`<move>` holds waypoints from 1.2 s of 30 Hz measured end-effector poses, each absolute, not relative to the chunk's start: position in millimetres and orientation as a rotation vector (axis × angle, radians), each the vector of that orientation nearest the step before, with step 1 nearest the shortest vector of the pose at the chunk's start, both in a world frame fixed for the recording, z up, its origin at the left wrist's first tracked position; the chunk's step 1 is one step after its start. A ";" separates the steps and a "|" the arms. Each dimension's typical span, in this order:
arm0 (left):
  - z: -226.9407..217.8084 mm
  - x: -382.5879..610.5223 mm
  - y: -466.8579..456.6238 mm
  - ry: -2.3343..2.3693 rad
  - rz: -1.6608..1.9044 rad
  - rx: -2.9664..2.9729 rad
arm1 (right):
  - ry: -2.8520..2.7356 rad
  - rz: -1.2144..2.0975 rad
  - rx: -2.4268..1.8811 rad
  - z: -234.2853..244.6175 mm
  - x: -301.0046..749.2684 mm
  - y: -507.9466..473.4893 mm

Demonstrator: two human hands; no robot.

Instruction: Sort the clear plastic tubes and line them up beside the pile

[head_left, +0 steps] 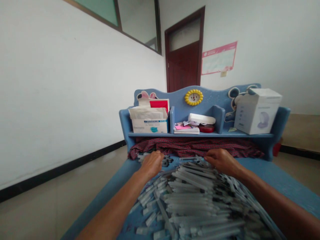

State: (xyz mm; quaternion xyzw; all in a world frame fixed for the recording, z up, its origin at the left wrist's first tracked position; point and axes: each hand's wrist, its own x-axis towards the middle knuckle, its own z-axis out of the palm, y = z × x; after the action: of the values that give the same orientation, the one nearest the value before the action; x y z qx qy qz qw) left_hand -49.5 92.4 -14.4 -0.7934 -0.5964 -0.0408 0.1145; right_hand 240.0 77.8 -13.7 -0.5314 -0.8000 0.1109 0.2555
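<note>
A large heap of translucent pen barrels [192, 203], some with black parts, covers the middle of the blue desk [282, 180]. Loose clear pen caps [150, 200] are scattered along its left side. My left hand [152, 162] is closed at the far left of the desk, beside a small group of black-tipped pen parts [167, 161]. What its fingers hold is hidden. At the far end of the heap, my right hand [221, 160] is pinched closed next to thin pale pen pieces [198, 158]; whether it grips one is too blurred to make out.
Behind the hands lies a bunched red checked cloth [195, 146] under the desk's shelf [160, 135]. On the shelf stand a mask box [150, 125], booklets [186, 130], a red round tin [206, 128] and a white carton [256, 111]. A yellow flower clock [193, 97] hangs above.
</note>
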 end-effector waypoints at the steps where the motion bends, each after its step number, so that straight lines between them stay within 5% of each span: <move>1: -16.7 -49.4 92.0 -1.723 -0.121 -2.335 | -2.156 0.321 -1.445 -13.7 240.6 77.9; 18: -23.9 -60.7 94.6 -1.602 -0.083 -2.383 | -2.011 0.444 -1.503 -3.7 263.6 83.4; 36: 5.4 -35.3 50.1 -1.298 -0.594 -2.530 | -2.231 0.127 -1.275 18.8 205.3 5.2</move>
State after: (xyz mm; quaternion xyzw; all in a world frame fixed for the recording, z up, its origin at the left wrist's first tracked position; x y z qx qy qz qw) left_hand -35.3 50.1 5.4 -0.8649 -0.4436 -0.2030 0.1181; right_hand 205.3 5.2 18.8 -0.4756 -0.8324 0.0473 0.2805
